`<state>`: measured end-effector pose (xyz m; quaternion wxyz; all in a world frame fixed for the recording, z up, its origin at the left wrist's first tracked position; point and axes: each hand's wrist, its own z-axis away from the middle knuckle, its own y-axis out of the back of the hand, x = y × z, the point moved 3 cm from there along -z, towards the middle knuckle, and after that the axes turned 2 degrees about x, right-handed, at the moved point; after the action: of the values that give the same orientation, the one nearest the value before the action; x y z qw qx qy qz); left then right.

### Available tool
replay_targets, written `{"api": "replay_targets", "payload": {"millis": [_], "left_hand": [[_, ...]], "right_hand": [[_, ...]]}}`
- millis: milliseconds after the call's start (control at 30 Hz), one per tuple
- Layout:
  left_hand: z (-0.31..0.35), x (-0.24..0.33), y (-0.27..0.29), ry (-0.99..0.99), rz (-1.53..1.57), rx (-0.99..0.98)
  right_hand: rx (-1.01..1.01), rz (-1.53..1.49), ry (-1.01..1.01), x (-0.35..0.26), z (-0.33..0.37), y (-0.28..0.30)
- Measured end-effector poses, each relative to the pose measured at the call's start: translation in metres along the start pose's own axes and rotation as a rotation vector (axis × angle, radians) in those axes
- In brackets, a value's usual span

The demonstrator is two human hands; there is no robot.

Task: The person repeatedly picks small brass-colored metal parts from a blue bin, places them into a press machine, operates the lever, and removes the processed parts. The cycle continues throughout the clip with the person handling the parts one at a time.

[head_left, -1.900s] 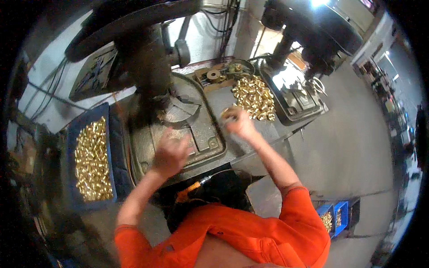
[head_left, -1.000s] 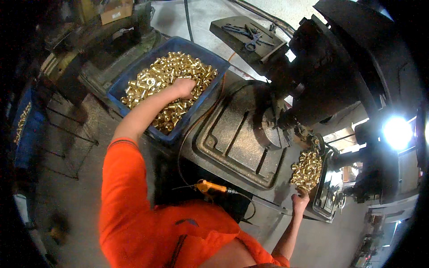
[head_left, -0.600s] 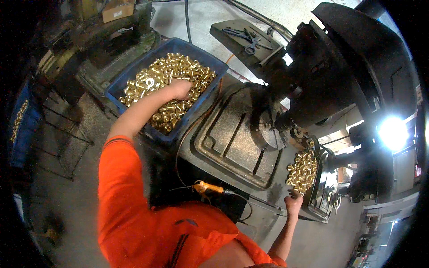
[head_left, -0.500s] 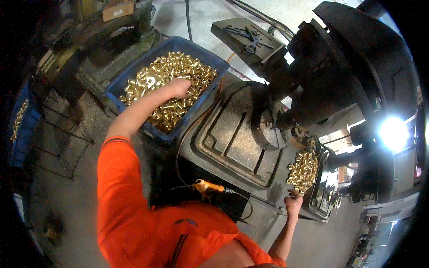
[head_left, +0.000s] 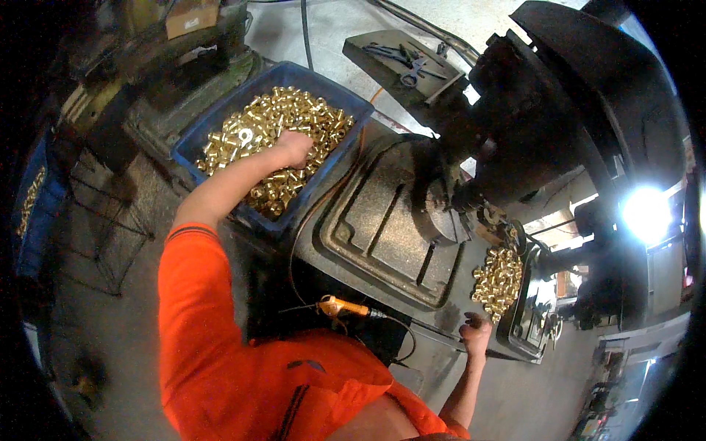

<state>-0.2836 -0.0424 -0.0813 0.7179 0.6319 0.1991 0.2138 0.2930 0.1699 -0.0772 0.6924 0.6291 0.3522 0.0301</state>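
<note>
My left hand [head_left: 296, 149] reaches into a blue plastic bin [head_left: 333, 87] heaped with shiny brass fittings [head_left: 254, 114]. Its fingers curl down among the pieces, and whatever they grip is hidden. On the right, my right hand [head_left: 476, 334] hovers by the table edge with its fingers bent inward; I cannot make out whether a piece is in them. Just beyond it lies a smaller pile of brass fittings [head_left: 498, 283] on the machine table.
Between my hands stands a slotted metal machine table [head_left: 368, 220], with a dark machine head [head_left: 537, 117] above its far right. An orange air gun [head_left: 342, 306] hangs at the front. Scissors [head_left: 413, 73] and tools lie on a tray [head_left: 368, 55]. Another blue bin [head_left: 37, 213] is at far left.
My right hand has shifted slightly left, away from the smaller pile. My left hand stays in the bin, nearly in the same place.
</note>
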Motion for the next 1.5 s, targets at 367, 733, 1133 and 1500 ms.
{"api": "replay_targets", "payload": {"millis": [367,733,1133,1500], "left_hand": [[0.048,-0.003,0.050,0.078,0.025,0.362],[0.145,0.160,0.076,-0.556,1.262,-0.261],[0.164,0.249,0.035,-0.616,1.621,-0.692],[0.150,0.255,0.039,-0.525,1.723,-0.512]], "right_hand": [[0.026,-0.122,0.122,-0.044,0.010,0.015],[-0.290,-0.335,0.884,-0.254,0.017,0.008],[-0.699,-0.936,0.328,-0.191,0.021,-0.016],[-0.479,-1.006,0.285,-0.177,0.005,-0.023]]}}
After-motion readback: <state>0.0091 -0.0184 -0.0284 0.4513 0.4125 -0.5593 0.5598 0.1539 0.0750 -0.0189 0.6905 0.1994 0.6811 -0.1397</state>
